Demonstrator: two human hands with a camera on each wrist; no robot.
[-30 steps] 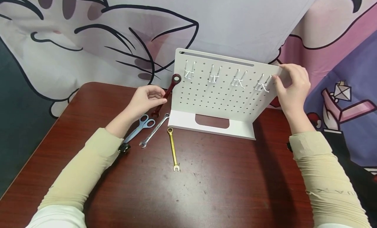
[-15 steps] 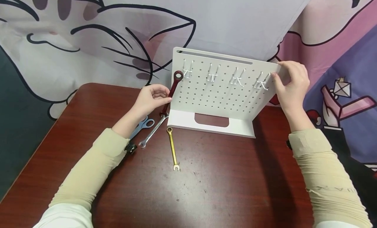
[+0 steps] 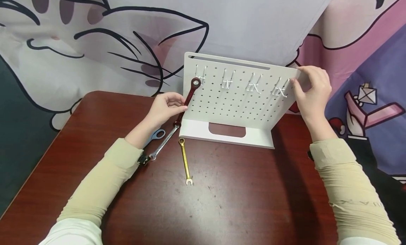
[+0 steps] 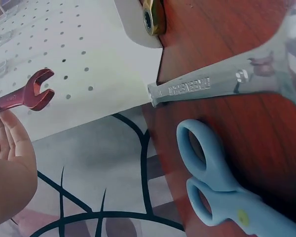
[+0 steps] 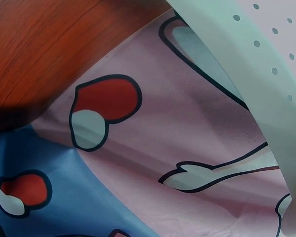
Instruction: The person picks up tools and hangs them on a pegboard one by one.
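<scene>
My left hand (image 3: 166, 106) pinches a dark red combination wrench (image 3: 191, 94) between thumb and fingers, at the left edge of a white pegboard (image 3: 234, 104). The wrench leans with its ring end up, overlapping the leftmost white hook (image 3: 203, 71) in the head view; white shows through the ring. Its open jaw end (image 4: 37, 94) points away from the hand in the left wrist view. My right hand (image 3: 313, 90) grips the board's upper right corner, thumb in front. That hand is mostly out of the right wrist view, where the board's edge (image 5: 237, 94) crosses.
Below the left hand lie a silver wrench (image 3: 165, 143) and light blue scissors (image 3: 158, 134), partly hidden by the wrist. A yellow wrench (image 3: 185, 162) lies before the board on the brown table (image 3: 228, 195). Three more hooks line the board. A printed curtain (image 3: 253, 23) hangs behind.
My left hand has carried the red wrench rightward, its ring end going from beside the board to over the leftmost hook. The right hand keeps its grip on the board's corner.
</scene>
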